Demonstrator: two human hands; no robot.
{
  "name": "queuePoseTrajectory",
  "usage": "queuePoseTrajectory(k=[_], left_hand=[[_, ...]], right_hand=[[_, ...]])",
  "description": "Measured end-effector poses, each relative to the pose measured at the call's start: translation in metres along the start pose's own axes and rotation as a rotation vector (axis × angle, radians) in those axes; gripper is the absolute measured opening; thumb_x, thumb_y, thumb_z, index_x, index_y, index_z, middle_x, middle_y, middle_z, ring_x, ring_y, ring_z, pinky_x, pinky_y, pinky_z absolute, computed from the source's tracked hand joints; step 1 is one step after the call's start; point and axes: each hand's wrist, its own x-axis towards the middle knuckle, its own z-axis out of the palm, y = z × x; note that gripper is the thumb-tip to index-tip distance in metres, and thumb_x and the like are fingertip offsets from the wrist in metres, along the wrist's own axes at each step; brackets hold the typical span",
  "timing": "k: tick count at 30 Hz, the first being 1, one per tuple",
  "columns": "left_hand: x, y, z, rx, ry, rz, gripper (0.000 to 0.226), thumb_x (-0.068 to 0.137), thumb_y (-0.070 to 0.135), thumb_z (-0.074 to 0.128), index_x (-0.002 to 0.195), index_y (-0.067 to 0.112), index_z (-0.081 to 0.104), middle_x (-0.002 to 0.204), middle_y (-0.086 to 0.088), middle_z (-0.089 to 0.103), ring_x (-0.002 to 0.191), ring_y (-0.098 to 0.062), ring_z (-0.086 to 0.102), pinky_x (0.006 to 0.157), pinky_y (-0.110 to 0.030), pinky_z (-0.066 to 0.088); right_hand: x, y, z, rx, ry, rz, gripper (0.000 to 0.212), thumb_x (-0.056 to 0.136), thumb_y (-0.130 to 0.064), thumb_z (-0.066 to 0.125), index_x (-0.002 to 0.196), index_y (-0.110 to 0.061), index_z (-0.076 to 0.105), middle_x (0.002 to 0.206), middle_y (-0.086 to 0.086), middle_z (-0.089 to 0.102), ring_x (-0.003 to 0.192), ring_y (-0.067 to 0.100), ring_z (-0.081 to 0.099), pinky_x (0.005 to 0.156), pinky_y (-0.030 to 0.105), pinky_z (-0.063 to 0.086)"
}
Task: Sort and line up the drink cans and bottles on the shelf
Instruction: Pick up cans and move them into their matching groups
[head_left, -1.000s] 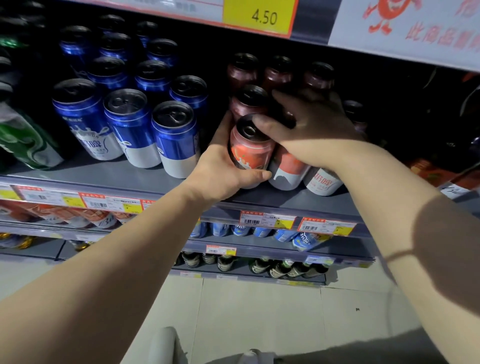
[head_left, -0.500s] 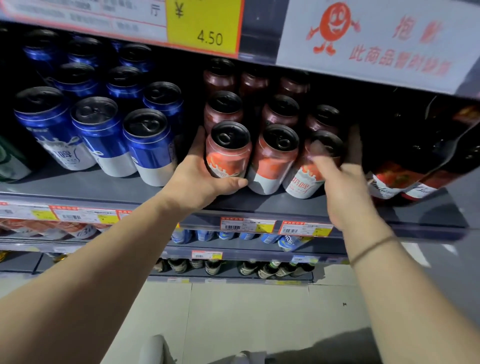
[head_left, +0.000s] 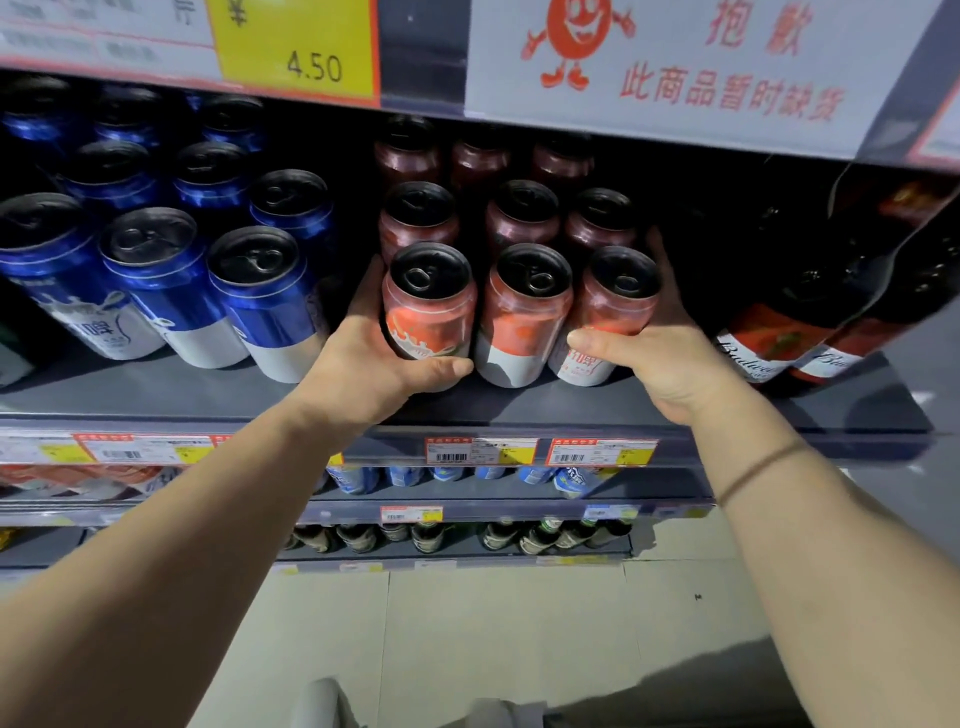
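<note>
Your left hand (head_left: 374, 358) gripped the left red can (head_left: 430, 306); your right hand (head_left: 660, 353) clasped the right red can (head_left: 608, 317) at mid-frame on the shelf (head_left: 208, 395).

Both forearms are bare, no sleeves in view. The right wrist (head_left: 758, 465) wears a thin dark band, possibly a hair tie.

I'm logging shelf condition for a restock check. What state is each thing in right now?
Left hand: wrapped around the front left red can.
Right hand: cupping the front right red can.
Front middle red can: upright, between the two held cans.
Blue cans: upright, in rows, untouched.
Budweiser bottles: standing at the right, untouched.
</note>
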Motion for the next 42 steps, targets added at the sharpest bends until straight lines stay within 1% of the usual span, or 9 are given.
queuePoseTrajectory(k=[5,8,16,25,30,33,38,40,42], left_hand=[[0.000,-0.001,0.000,-0.007,0.004,-0.002,0.085,0.065,0.011,0.088,0.135,0.019,0.040,0.116,0.008,0.066,0.108,-0.005,0.062,0.092,-0.020,0.049],[0.000,0.001,0.001,-0.015,0.014,-0.001,0.087,0.065,0.009,0.087,0.137,0.019,0.038,0.115,0.010,0.065,0.106,0.001,0.061,0.087,-0.013,0.048],[-0.007,0.006,0.002,-0.011,0.086,0.017,0.073,0.074,0.001,0.078,0.136,0.014,0.041,0.110,0.016,0.063,0.097,0.011,0.061,0.079,-0.004,0.044],[-0.009,0.008,0.003,0.101,0.101,-0.022,0.072,0.073,0.007,0.081,0.134,0.014,0.042,0.108,0.017,0.061,0.092,0.019,0.057,0.079,0.001,0.041],[-0.011,0.007,0.000,0.199,0.200,-0.107,0.068,0.066,0.023,0.088,0.122,0.018,0.048,0.104,0.012,0.061,0.096,-0.002,0.058,0.073,-0.002,0.039],[-0.013,0.005,0.000,0.240,0.173,-0.108,0.056,0.073,0.022,0.084,0.115,0.020,0.047,0.090,0.020,0.054,0.080,0.007,0.052,0.063,0.005,0.033],[-0.015,0.006,-0.005,0.242,0.086,-0.112,0.048,0.081,0.025,0.076,0.115,0.025,0.042,0.088,0.025,0.049,0.074,0.011,0.049,0.063,0.003,0.033],[-0.014,0.007,-0.007,0.249,0.089,-0.107,0.055,0.076,0.027,0.080,0.121,0.020,0.048,0.095,0.017,0.055,0.088,-0.001,0.054,0.076,-0.009,0.037],[-0.013,0.007,-0.008,0.256,0.096,-0.100,0.059,0.073,0.027,0.083,0.121,0.019,0.051,0.099,0.012,0.059,0.093,-0.006,0.055,0.082,-0.016,0.039]], right_hand=[[0.005,-0.001,-0.002,0.000,-0.072,0.015,0.113,0.039,-0.028,0.094,0.138,-0.012,0.043,0.116,-0.004,0.068,0.108,0.010,0.065,0.091,0.025,0.053],[0.004,-0.003,-0.001,0.004,-0.057,0.012,0.119,0.027,-0.052,0.093,0.130,-0.010,0.051,0.112,-0.004,0.070,0.107,0.012,0.066,0.086,0.022,0.053],[-0.004,0.009,0.023,-0.048,0.123,0.035,0.087,0.054,-0.029,0.091,0.130,-0.013,0.052,0.106,-0.004,0.071,0.094,0.003,0.069,0.072,0.016,0.053],[-0.025,0.007,0.046,-0.141,0.385,-0.003,0.103,0.056,-0.036,0.090,0.140,-0.036,0.031,0.124,-0.016,0.056,0.110,0.003,0.057,0.095,0.028,0.047],[-0.033,0.007,0.039,-0.335,0.401,0.083,0.081,0.056,-0.038,0.090,0.121,-0.022,0.045,0.116,-0.006,0.059,0.103,0.011,0.058,0.090,0.032,0.048],[-0.035,0.013,0.040,-0.353,0.426,0.129,0.080,0.042,-0.059,0.082,0.107,-0.028,0.048,0.109,-0.008,0.066,0.099,0.013,0.065,0.089,0.043,0.054],[-0.041,0.014,0.049,-0.335,0.458,0.117,0.063,0.046,-0.057,0.077,0.094,-0.032,0.046,0.104,-0.011,0.068,0.094,0.010,0.067,0.087,0.044,0.055],[-0.042,0.012,0.049,-0.291,0.451,0.087,0.068,0.045,-0.057,0.079,0.101,-0.036,0.046,0.112,-0.010,0.065,0.103,0.010,0.064,0.092,0.043,0.053],[-0.046,0.006,0.049,-0.277,0.517,0.028,0.093,0.051,-0.052,0.082,0.131,-0.033,0.038,0.135,-0.005,0.051,0.123,0.012,0.050,0.106,0.039,0.042]])
